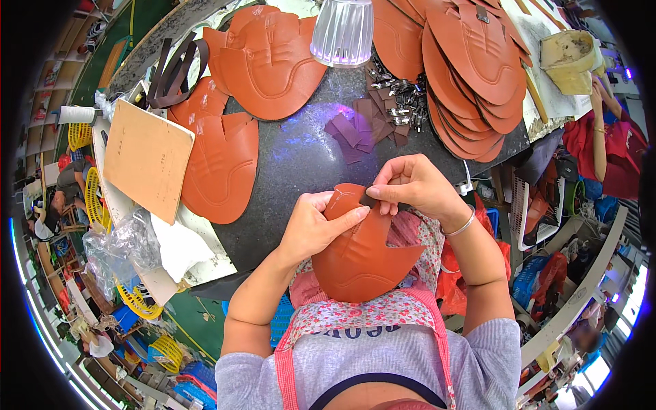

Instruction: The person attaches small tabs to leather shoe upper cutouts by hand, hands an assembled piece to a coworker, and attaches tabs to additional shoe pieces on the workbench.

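A reddish-brown leather shoe upper (362, 263) with a stitched curve and a cut notch rests tilted over my lap, in front of the table edge. My left hand (314, 222) is closed on its left side, thumb lying across the top face. At the upper edge, beside the notch, my right hand (415, 190) pinches a small dark piece (370, 199) against the leather. The fingers mostly cover that piece, so its full shape is hidden. Just beyond my hands lie flat dark brown strips (350, 128) and a heap of small metal buckles (404, 102).
Stacked leather uppers (471, 75) stand at the back right, with more uppers (266, 65) at the back left. A ribbed lamp (343, 34) hangs over the dark table (287, 160). A tan board (149, 160) and clear plastic (123, 249) lie left. Another person's arm (599, 137) shows far right.
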Tool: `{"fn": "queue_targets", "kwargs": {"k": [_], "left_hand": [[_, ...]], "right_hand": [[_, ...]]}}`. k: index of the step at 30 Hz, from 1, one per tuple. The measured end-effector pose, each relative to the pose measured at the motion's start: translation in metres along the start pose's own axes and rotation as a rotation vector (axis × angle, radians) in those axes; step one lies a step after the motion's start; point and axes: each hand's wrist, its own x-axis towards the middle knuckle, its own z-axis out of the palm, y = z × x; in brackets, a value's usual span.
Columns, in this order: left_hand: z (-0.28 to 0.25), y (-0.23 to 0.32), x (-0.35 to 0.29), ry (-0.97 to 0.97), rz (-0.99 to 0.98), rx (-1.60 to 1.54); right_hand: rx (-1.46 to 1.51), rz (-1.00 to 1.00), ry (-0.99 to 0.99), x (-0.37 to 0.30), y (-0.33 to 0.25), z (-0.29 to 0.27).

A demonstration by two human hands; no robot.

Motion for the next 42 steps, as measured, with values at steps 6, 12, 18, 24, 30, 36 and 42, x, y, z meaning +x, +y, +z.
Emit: {"fn": "queue_targets", "kwargs": {"k": [6, 12, 18, 24, 30, 36, 42], "left_hand": [[0.001, -0.001, -0.003, 0.003, 0.002, 0.019], [-0.002, 0.003, -0.004, -0.022, -0.003, 0.014], [-0.001, 0.000, -0.005, -0.024, -0.010, -0.005], [0.000, 0.004, -0.005, 0.013, -0.011, -0.015], [-0.004, 0.006, -0.004, 0.059, 0.003, 0.056], [-0.004, 0.007, -0.003, 0.084, -0.031, 0.024], [-0.006, 0.007, -0.001, 0.087, -0.031, 0.065]], "right_hand": [[0.033, 0.001, 0.012, -0.001, 0.002, 0.002], [0.051, 0.018, -0.006, -0.002, -0.002, 0.002], [0.103, 0.009, -0.042, -0.005, 0.002, -0.003], [0.158, 0.010, -0.022, 0.000, 0.010, -0.006], [0.304, 0.034, -0.003, 0.005, 0.006, -0.004], [0.119, -0.029, 0.005, 0.008, 0.005, 0.001], [0.111, 0.021, 0.033, 0.012, 0.005, 0.000]]}}
